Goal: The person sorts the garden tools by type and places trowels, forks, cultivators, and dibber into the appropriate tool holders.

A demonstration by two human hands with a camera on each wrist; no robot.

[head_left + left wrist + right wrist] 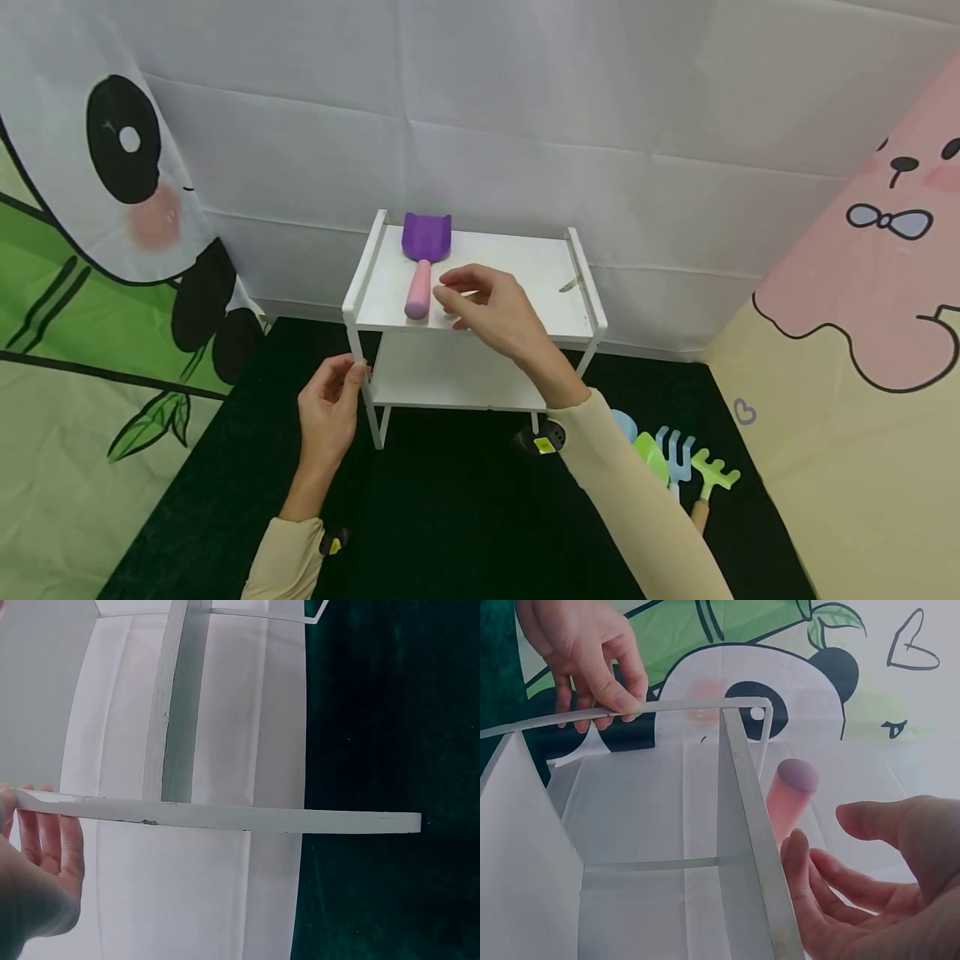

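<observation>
A white two-tier shelf [517,275] stands on a black mat [450,517]. On its top board, at the left, lies a toy shovel [425,250] with a purple blade and a pink handle [791,799]. My right hand [450,296] hovers just right of the handle end, fingers loosely bent and holding nothing; in the right wrist view the right hand [855,855] shows an empty palm. My left hand [352,375] grips the shelf's front-left leg [225,817] between thumb and fingers, and the right wrist view also shows the left hand [592,667] on that leg.
Several toy garden tools lie on the mat at the right, among them a blue fork [675,454] and a green rake [716,475]. A small metal piece [572,285] lies on the top board's right side. Panda and pink bear backdrops close in both sides.
</observation>
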